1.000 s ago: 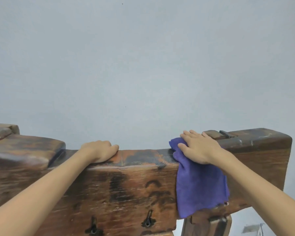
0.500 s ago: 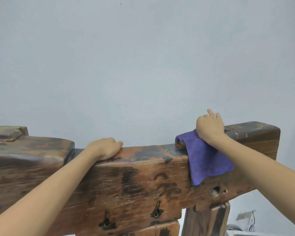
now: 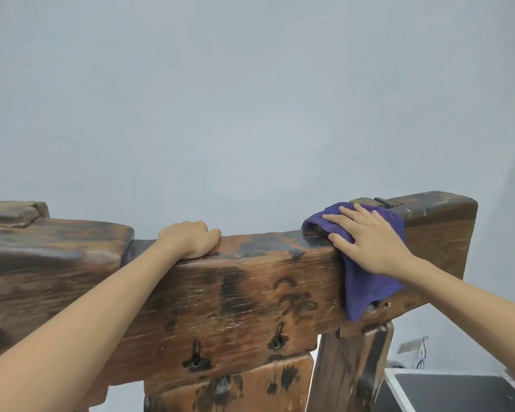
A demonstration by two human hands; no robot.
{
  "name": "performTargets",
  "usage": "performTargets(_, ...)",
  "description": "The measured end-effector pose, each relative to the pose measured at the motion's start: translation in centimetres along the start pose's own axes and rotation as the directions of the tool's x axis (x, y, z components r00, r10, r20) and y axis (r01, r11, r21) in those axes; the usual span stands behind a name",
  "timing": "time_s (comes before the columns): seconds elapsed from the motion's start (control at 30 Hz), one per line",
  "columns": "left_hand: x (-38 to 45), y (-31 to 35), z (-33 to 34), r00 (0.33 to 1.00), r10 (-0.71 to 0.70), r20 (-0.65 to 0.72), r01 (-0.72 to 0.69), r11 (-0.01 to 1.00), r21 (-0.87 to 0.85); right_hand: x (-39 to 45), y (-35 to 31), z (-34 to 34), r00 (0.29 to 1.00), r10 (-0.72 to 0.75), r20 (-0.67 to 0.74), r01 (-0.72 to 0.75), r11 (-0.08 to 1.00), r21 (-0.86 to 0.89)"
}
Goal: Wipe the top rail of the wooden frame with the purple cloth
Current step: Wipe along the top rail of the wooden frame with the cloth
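Note:
A dark, worn wooden frame fills the lower half of the view, and its top rail [image 3: 259, 243] runs from left to right. The purple cloth [image 3: 366, 286] is draped over the rail near its right end and hangs down the front face. My right hand [image 3: 369, 237] lies flat on the cloth with fingers spread, pressing it onto the rail's top and front edge. My left hand [image 3: 191, 237] rests on the rail's middle, its fingers curled over the far edge.
A plain grey wall [image 3: 250, 99] stands close behind the frame. A wooden upright post [image 3: 348, 367] supports the rail at the lower right. Beside it sits a dark panel with a white border [image 3: 458, 394], and some cables [image 3: 419, 352] lie by the wall.
My right hand has slid the cloth back leftward and toward me from the raised right end, and its fingers have flattened out. My left hand has stayed on the rail.

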State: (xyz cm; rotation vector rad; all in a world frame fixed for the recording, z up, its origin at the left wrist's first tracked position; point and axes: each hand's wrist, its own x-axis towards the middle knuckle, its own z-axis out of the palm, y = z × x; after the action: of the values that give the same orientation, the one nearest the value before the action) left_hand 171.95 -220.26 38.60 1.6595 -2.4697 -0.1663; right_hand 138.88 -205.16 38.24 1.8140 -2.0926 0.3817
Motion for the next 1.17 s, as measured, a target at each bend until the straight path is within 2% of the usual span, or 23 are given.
performTargets(0.13, 0.0, 0.2, 0.2, 1.0, -0.013, -0.01, 0.013, 1.0, 0.017, 4.1, -1.5, -0.6, 0.993, 0.061, 0.104, -0.049, 0.992, -0.114)
performTargets(0.23, 0.0, 0.3, 0.2, 1.0, -0.018, -0.009, 0.018, 1.0, 0.024, 7.1, -1.6, -0.9, 0.936, 0.139, 0.323, -0.123, 0.99, -0.068)
performTargets(0.33, 0.0, 0.2, 0.3, 1.0, -0.024, -0.013, 0.025, 0.999, 0.029, 7.9, -2.3, -1.3, 0.905, 0.129, 0.405, -0.131, 0.991, -0.024)
performTargets(0.43, 0.4, -0.1, 0.3, 1.0, -0.019, 0.0, 0.019, 1.0, 0.019, 5.9, -1.8, -1.7, 0.954, 0.019, 0.298, -0.045, 0.996, 0.08)
performTargets(0.5, 0.5, -0.2, 0.3, 0.999, -0.036, 0.019, 0.035, 0.999, 0.02, 4.1, 0.1, -1.3, 0.975, -0.119, 0.185, 0.102, 0.99, 0.101)
performTargets(0.57, 0.7, 0.4, -0.2, 0.992, -0.078, 0.102, 0.074, 0.996, 0.047, 2.9, 2.7, -1.1, 0.973, -0.22, 0.068, 0.215, 0.974, 0.076)
performTargets(0.67, 1.2, 3.8, -1.7, 0.936, -0.139, 0.325, 0.097, 0.985, 0.144, 3.2, 6.8, -1.1, 0.98, -0.2, 0.0, 0.2, 0.978, 0.064)
performTargets(0.73, 1.8, 7.9, -2.1, 0.937, -0.111, 0.33, 0.059, 0.985, 0.162, 5.1, 9.4, -1.3, 0.99, -0.113, 0.086, 0.108, 0.992, 0.062)
performTargets(0.77, 2.3, 10.6, -2.0, 0.956, -0.047, 0.29, 0.015, 0.993, 0.114, 6.5, 10.9, -1.6, 0.987, -0.074, 0.146, 0.063, 0.995, 0.074)
performTargets(0.83, 3.4, 16.4, -1.2, 0.964, 0.151, 0.22, -0.12, 0.982, -0.148, 9.6, 13.2, -2.0, 0.961, -0.041, 0.275, 0.009, 0.993, 0.118)
performTargets(0.87, 3.7, 19.3, -0.7, 0.954, 0.238, 0.181, -0.179, 0.939, -0.292, 11.0, 14.0, -2.0, 0.942, -0.039, 0.334, -0.006, 0.991, 0.131)
performTargets(0.93, 4.7, 24.5, 0.4, 0.946, 0.309, 0.099, -0.238, 0.868, -0.436, 13.2, 16.8, -1.7, 0.909, 0.021, 0.417, -0.06, 0.995, 0.08)
performTargets(1.0, 6.1, 27.2, 1.5, 0.957, 0.288, 0.049, -0.234, 0.858, -0.457, 14.5, 20.4, -1.5, 0.886, 0.146, 0.44, -0.145, 0.989, -0.036)
performTargets(1.07, 7.5, 28.1, 2.4, 0.973, 0.232, 0.021, -0.195, 0.86, -0.472, 14.8, 24.3, -2.0, 0.875, 0.256, 0.412, -0.244, 0.966, -0.081)
performTargets(1.17, 8.8, 27.5, 2.9, 0.991, 0.131, -0.042, -0.131, 0.805, -0.579, 14.0, 27.9, -3.3, 0.88, 0.267, 0.392, -0.282, 0.959, -0.021)
